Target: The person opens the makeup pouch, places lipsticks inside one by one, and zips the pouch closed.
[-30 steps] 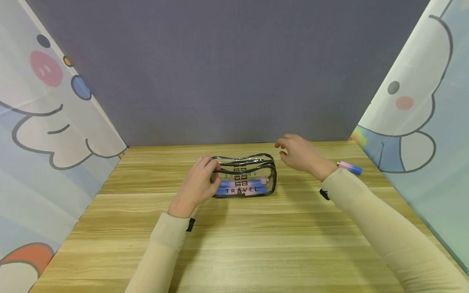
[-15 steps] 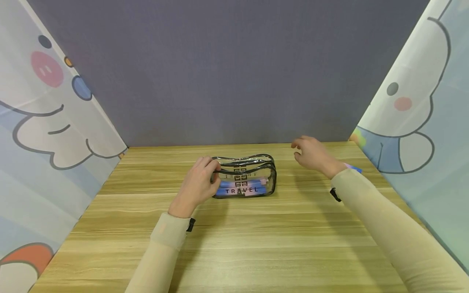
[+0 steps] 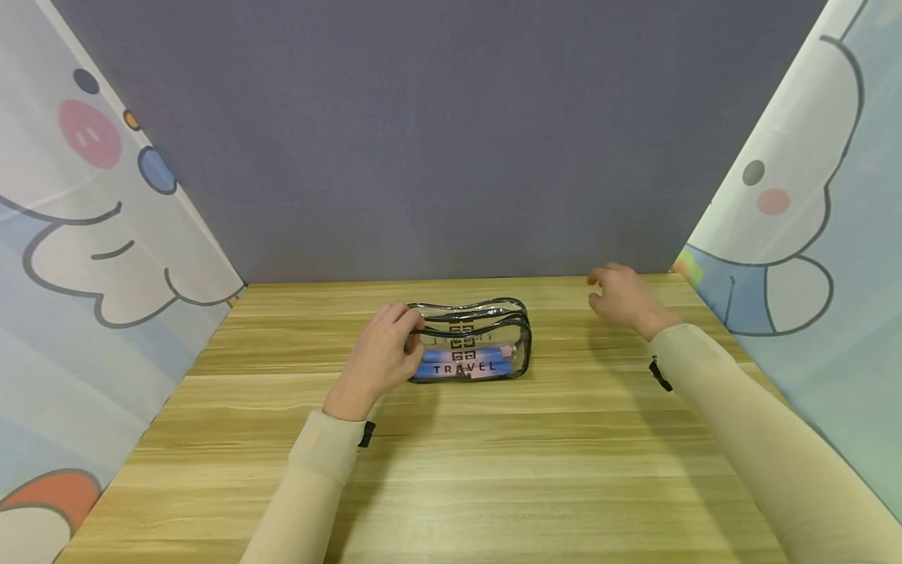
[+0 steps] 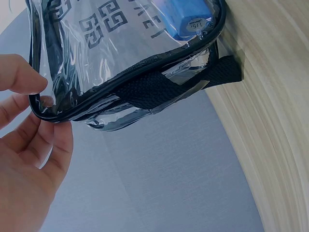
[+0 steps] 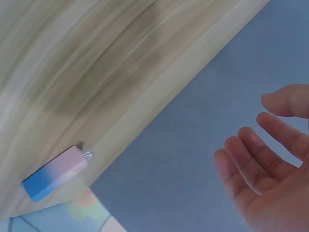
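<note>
A clear travel pouch (image 3: 474,333) with black piping stands on the table, blue-and-pink sticks (image 3: 493,366) showing through its front. My left hand (image 3: 380,348) pinches its upper left corner; in the left wrist view the thumb lies on one side of the piping and the fingers (image 4: 60,150) on the other. Right of the pouch, my right hand (image 3: 623,298) hovers over the table with bent, parted fingers and holds nothing. In the right wrist view, a small pink-to-blue box-shaped stick (image 5: 55,172) with a silvery end lies on the table, apart from that hand (image 5: 270,169); my right arm hides it in the head view.
The wooden table (image 3: 479,478) ends at a grey back panel (image 3: 451,141). Cartoon-printed curtains stand along the left (image 3: 84,258) and right (image 3: 789,196) sides. A black strap (image 4: 224,70) sticks out from the pouch's end.
My right hand has moved right, away from the pouch, and its arm now covers the loose pink-and-blue stick in the head view. The left hand and pouch have stayed in place.
</note>
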The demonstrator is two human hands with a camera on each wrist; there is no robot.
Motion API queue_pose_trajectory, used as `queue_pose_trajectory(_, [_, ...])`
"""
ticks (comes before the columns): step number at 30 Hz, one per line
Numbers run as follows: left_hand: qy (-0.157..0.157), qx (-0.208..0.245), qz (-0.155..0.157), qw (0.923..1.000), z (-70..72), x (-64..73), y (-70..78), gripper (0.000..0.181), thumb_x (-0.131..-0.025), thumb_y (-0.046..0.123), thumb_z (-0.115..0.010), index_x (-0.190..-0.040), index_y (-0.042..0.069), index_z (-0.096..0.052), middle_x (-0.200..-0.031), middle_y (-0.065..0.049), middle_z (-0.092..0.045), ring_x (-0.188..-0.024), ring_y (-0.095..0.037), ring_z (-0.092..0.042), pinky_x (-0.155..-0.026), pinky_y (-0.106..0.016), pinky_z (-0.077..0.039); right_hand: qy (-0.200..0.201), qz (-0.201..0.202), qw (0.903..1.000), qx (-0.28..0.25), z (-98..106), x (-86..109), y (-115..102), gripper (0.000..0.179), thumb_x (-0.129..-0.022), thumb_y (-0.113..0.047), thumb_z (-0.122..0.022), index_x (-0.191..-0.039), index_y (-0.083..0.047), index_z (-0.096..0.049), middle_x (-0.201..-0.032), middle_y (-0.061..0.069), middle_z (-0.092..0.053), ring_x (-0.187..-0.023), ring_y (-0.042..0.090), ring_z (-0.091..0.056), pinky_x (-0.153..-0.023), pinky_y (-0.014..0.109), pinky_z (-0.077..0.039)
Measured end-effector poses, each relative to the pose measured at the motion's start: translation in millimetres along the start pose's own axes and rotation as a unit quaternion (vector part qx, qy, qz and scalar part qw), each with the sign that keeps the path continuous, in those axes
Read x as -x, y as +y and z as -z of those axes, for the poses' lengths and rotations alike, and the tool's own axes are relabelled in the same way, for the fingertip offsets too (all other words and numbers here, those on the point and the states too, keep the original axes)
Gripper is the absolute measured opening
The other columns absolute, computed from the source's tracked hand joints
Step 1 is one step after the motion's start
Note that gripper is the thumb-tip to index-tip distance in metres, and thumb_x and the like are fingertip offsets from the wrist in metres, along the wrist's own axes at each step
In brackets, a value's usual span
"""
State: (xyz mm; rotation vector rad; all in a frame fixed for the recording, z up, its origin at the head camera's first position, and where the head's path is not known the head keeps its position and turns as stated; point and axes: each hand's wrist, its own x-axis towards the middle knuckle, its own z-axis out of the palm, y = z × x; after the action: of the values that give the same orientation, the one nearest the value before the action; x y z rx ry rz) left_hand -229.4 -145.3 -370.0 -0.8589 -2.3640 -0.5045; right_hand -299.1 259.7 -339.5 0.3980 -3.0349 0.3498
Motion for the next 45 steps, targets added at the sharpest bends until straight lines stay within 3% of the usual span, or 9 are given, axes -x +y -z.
queue_pose_trajectory(8, [-0.004,0.002,0.002,1.0,1.6,-1.2,1.5,0.016,-0.08,-0.006,-0.063,-0.09,0.007,-0.061,-0.086,-0.005,-0.056,-0.077,-0.022,-0.045,-0.069,-0.035,-0.041,-0.003,-0.024,0.9996,0.014,-3,2.3,20,0.043,-0.093,-0.012,-0.05,-0.129,0.011,-0.057,-0.13,0.038,-0.051,-0.124,0.06,-0.043,-0.101,0.068,-0.038])
queue_pose_trajectory(15, [-0.007,0.006,0.007,0.9999,1.6,-1.7,2.4,0.017,-0.079,-0.007,-0.063,-0.092,0.004,-0.064,-0.086,-0.006,-0.056,-0.078,-0.022,-0.045,-0.069,-0.035,-0.041,0.0,-0.042,0.999,0.018,-7,3.9,40,0.046,-0.092,-0.013,-0.049,-0.129,0.011,-0.057,-0.131,0.039,-0.048,-0.125,0.062,-0.04,-0.097,0.07,-0.039])
queue_pose_trajectory(21, [-0.007,0.001,0.009,0.9999,1.4,-1.7,3.1,0.018,-0.08,-0.007,-0.064,-0.093,0.004,-0.064,-0.086,-0.005,-0.055,-0.078,-0.022,-0.045,-0.069,-0.035,-0.041,-0.011,-0.059,0.9981,0.012,-8,7.8,57,0.047,-0.092,-0.015,-0.05,-0.129,0.013,-0.055,-0.131,0.039,-0.047,-0.118,0.058,-0.048,-0.089,0.067,-0.044])
queue_pose_trajectory(36, [-0.008,0.001,0.011,0.9999,-0.1,-1.4,3.8,0.017,-0.08,-0.007,-0.061,-0.092,0.005,-0.064,-0.086,-0.007,-0.057,-0.077,-0.022,-0.045,-0.069,-0.035,-0.042,-0.052,-0.1,0.9935,0.008,-15,28.6,103,0.057,-0.092,-0.02,-0.049,-0.133,0.019,-0.046,-0.131,0.046,-0.044,-0.118,0.062,-0.045,-0.097,0.069,-0.04])
queue_pose_trajectory(45, [-0.007,-0.006,0.01,0.9999,-0.6,-1.7,3.8,0.017,-0.08,-0.007,-0.064,-0.092,0.004,-0.065,-0.086,-0.006,-0.057,-0.077,-0.022,-0.046,-0.069,-0.035,-0.042,-0.06,-0.106,0.9923,0.019,-23,39.0,120,0.053,-0.101,-0.025,-0.046,-0.13,0.019,-0.047,-0.125,0.045,-0.049,-0.117,0.062,-0.044,-0.097,0.071,-0.038])
